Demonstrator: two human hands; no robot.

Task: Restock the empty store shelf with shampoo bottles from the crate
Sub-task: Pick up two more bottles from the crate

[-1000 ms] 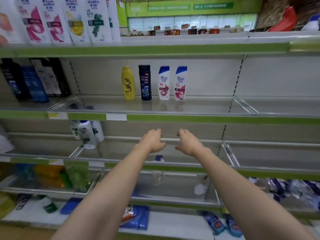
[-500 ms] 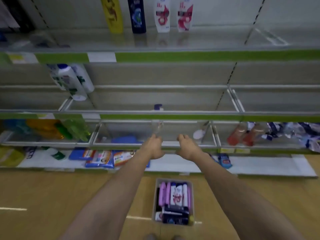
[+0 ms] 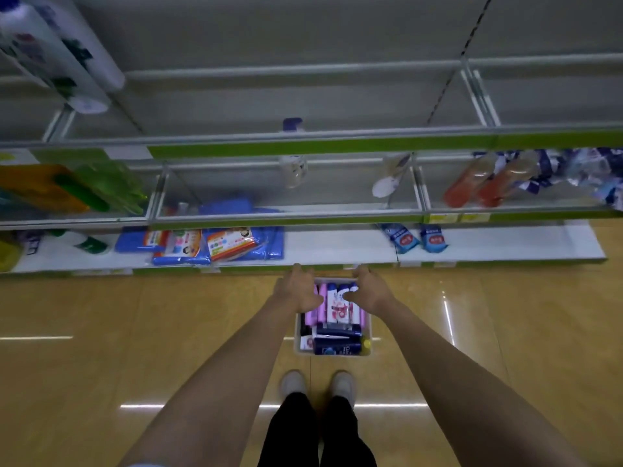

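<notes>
A light grey crate (image 3: 298, 345) stands on the floor just ahead of my feet, packed with shampoo bottles lying flat: pink ones, white ones (image 3: 339, 306) with blue caps, dark blue ones (image 3: 337, 347). My left hand (image 3: 298, 291) hovers over the crate's far left part with fingers loosely spread and holds nothing. My right hand (image 3: 369, 289) hovers over the far right part, also loosely spread, its thumb over a white bottle. Whether either hand touches a bottle cannot be told. The shelf board (image 3: 303, 143) with a green edge strip crosses the view above.
Lower shelves hold blue packets (image 3: 215, 244), green and orange pouches (image 3: 67, 190), orange bottles (image 3: 488, 183) and a clear pump bottle (image 3: 293, 163). White bottles (image 3: 57, 55) stand on the shelf at upper left. My shoes (image 3: 318, 384) stand on the wooden floor behind the crate.
My view has tilted down from the shelf with four standing bottles to the floor. Both hands have come down from shelf height to just over the crate, still holding nothing.
</notes>
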